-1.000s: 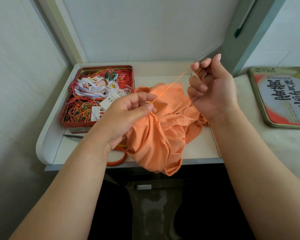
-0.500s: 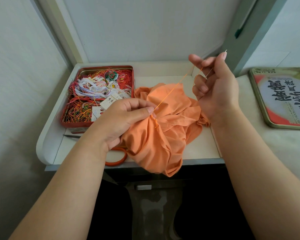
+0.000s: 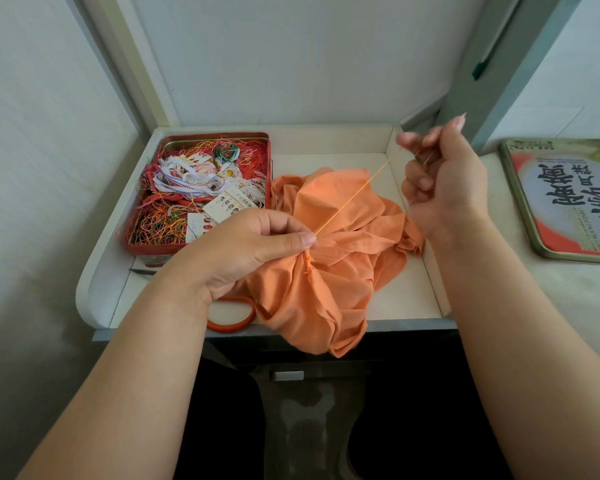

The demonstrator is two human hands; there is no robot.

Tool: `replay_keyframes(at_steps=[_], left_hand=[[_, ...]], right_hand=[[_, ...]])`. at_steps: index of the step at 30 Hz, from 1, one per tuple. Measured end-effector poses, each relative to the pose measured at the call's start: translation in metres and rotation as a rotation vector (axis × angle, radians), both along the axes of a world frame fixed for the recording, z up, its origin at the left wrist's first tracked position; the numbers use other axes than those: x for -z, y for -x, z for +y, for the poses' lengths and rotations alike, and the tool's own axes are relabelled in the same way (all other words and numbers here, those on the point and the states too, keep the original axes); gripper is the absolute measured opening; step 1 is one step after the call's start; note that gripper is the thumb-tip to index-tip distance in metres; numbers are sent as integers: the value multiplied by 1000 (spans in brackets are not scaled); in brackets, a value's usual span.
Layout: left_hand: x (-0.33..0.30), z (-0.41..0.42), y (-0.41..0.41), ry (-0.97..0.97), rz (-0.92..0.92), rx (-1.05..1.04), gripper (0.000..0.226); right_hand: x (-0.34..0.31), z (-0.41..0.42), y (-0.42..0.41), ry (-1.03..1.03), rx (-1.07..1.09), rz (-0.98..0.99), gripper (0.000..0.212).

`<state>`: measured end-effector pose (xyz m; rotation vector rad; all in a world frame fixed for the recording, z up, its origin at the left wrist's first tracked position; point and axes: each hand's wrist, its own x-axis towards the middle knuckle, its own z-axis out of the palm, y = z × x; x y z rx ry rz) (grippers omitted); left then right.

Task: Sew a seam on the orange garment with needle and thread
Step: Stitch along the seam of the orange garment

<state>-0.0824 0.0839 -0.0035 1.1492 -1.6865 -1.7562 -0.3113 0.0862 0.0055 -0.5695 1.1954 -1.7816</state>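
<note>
The orange garment (image 3: 329,258) was seen crumpled on a pale tray table (image 3: 409,299), with one fold hanging over the front edge. A gathered part of the cloth was pinched between the thumb and curled fingers of the left hand (image 3: 253,251), just where the stitching showed as a small puckered line. From that point an orange thread (image 3: 354,199) was drawn taut, running up and to the right to the right hand (image 3: 444,188). The right hand was held raised above the far right corner of the table, well apart from the left. Its thumb and forefinger were closed on a thin needle (image 3: 428,157), of which only a short glinting length could be made out; the other fingers were curled loosely.

To the left of the garment a red tin (image 3: 267,147) was set on the table, filled with tangled threads of many colours and a few small cards. An orange ring-shaped handle (image 3: 232,327) was partly seen under the left wrist near the front edge, touching the cloth; what it belonged to could not be told. A thin dark metal tip (image 3: 141,271) was visible beside the tin's near corner. On the counter at the right a printed tin lid (image 3: 568,202) was lying flat.
</note>
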Motion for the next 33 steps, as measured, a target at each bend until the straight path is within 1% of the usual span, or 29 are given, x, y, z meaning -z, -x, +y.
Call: replay_keyframes(at_steps=[1, 3, 4, 5, 6, 7, 9, 12, 14, 15, 19, 21, 22, 24, 27, 29, 30, 33], left_hand=[[0, 0, 0, 11, 12, -19, 15], [0, -2, -1, 67, 35, -98, 11], [1, -4, -1, 122, 31, -149, 7], [2, -5, -2, 192, 8, -196, 3], [2, -7, -3, 270, -31, -237, 4], [3, -8, -3, 333, -68, -270, 7], [3, -10, -6, 389, -100, -333, 10], [3, -13, -7, 369, -88, -410, 12], [4, -15, -8, 361, -84, -454, 15], [4, -17, -9, 356, -82, -482, 17], [7, -23, -15, 330, -93, -568, 16], [8, -23, -14, 348, -107, -549, 16], [9, -21, -11, 370, -123, -531, 15], [9, -18, -6, 410, -145, -495, 12], [7, -14, -1, 387, -105, -461, 8], [6, -15, -1, 355, -75, -460, 7], [5, -15, -2, 342, -63, -457, 8], [4, -14, -2, 292, -10, -440, 7]], right_hand=[[0, -1, 1, -144, -23, 138, 37], [2, -1, -2, -448, -149, 524, 33], [5, 1, -4, -537, -245, 688, 37], [8, 2, -6, -579, -333, 794, 42], [11, 4, -8, -599, -394, 840, 44], [12, 6, -9, -607, -420, 839, 45], [12, 6, -7, -599, -434, 737, 45], [8, 3, -2, -562, -432, 497, 43], [8, 3, -1, -526, -419, 400, 42], [7, 4, -2, -518, -403, 407, 43], [9, 6, -7, -495, -301, 612, 45], [7, 5, -13, -395, -225, 642, 44], [6, 5, -17, -322, -216, 611, 44], [2, 7, -32, -230, -283, 477, 42], [-2, 17, -59, -278, -456, 285, 32], [-2, 23, -70, -280, -540, 246, 28], [-3, 25, -73, -260, -552, 285, 28], [-1, 27, -74, -150, -473, 537, 29]])
